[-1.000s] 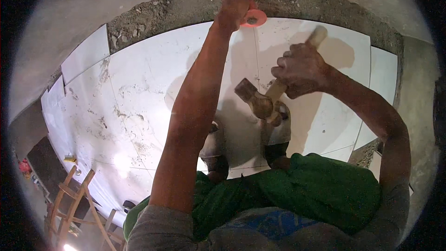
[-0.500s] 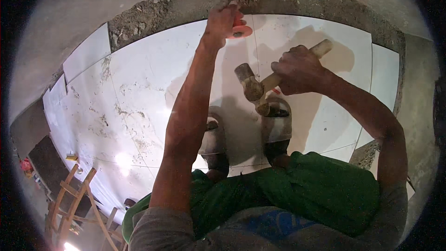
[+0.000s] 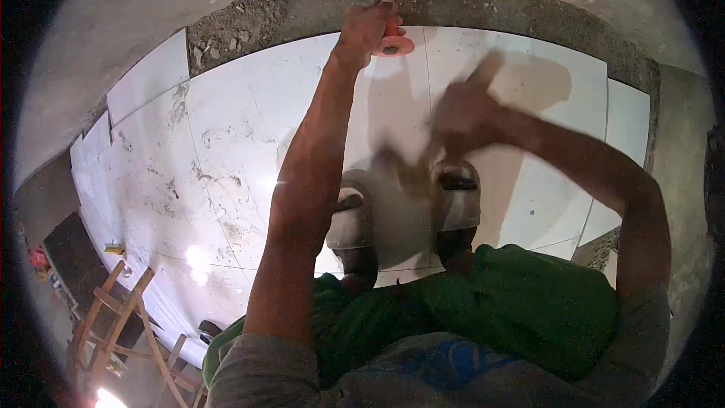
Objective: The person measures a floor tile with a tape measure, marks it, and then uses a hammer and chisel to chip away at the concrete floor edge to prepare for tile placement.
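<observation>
I count one red-guarded chisel (image 3: 400, 44), clenched in the left hand (image 3: 365, 30), shaft over the rough concrete strip (image 3: 491, 0). One hammer (image 3: 487, 68), blurred, grasped by its handle in the right hand (image 3: 464, 115). Two shod feet (image 3: 352, 223) on white tiles (image 3: 279, 106). One wooden stand (image 3: 117, 325), person's left.

The white tiled floor (image 3: 264, 106) bears scattered grey dirt (image 3: 179, 100) and two shod feet (image 3: 351, 227).
</observation>
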`<action>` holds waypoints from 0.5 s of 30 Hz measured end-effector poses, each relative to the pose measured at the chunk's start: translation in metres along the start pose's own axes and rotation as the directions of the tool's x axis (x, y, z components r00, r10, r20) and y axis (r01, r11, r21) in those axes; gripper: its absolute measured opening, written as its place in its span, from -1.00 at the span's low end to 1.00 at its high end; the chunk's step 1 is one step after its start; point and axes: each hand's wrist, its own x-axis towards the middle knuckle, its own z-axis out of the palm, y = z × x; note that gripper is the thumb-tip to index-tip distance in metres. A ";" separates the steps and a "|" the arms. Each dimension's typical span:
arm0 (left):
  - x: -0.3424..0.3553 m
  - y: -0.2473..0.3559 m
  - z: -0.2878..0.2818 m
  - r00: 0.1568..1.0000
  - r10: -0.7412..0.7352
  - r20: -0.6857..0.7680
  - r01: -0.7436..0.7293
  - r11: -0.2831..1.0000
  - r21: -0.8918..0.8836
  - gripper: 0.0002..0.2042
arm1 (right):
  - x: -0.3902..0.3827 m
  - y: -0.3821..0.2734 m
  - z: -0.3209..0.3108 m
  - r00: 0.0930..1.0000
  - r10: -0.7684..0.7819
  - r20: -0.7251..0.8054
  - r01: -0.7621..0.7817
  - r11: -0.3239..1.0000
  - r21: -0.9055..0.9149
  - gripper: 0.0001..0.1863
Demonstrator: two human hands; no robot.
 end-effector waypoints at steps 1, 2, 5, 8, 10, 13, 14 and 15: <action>0.007 -0.007 -0.003 1.000 0.005 -0.006 -0.005 1.000 -0.001 -0.69 | -0.001 0.026 0.004 0.957 0.204 -0.208 -0.198 0.979 0.050 -0.78; 0.011 -0.019 -0.013 0.975 0.223 0.026 -0.224 0.958 0.177 -0.67 | 0.002 0.048 0.003 0.832 0.377 -0.406 -0.336 0.926 0.172 -0.77; 0.017 -0.015 -0.019 0.907 0.383 0.175 -0.419 0.777 0.470 -0.68 | -0.007 0.025 -0.014 0.896 0.348 -0.275 -0.344 0.937 0.063 -0.75; 0.021 -0.014 -0.013 0.931 0.338 0.138 -0.362 0.814 0.454 -0.68 | -0.022 -0.029 -0.014 0.994 0.103 -0.037 -0.101 0.993 0.054 -0.69; 0.022 -0.011 0.008 1.000 -0.011 0.005 0.011 0.991 -0.134 -0.71 | -0.021 -0.004 0.016 0.987 -0.026 -0.160 0.033 0.999 0.039 -0.72; 0.027 -0.041 -0.037 0.895 0.414 0.168 -0.446 0.805 0.390 -0.74 | 0.007 0.035 -0.011 0.947 0.225 -0.230 -0.238 0.971 -0.031 -0.80; 0.028 -0.036 -0.033 0.804 0.528 0.273 -0.587 0.638 0.498 -0.74 | 0.004 0.053 -0.013 0.820 0.333 -0.466 -0.334 0.939 0.084 -0.83; 0.031 -0.030 -0.028 0.789 0.504 0.350 -0.589 0.458 0.666 -0.74 | 0.000 0.055 -0.006 0.818 0.341 -0.463 -0.345 0.935 0.080 -0.83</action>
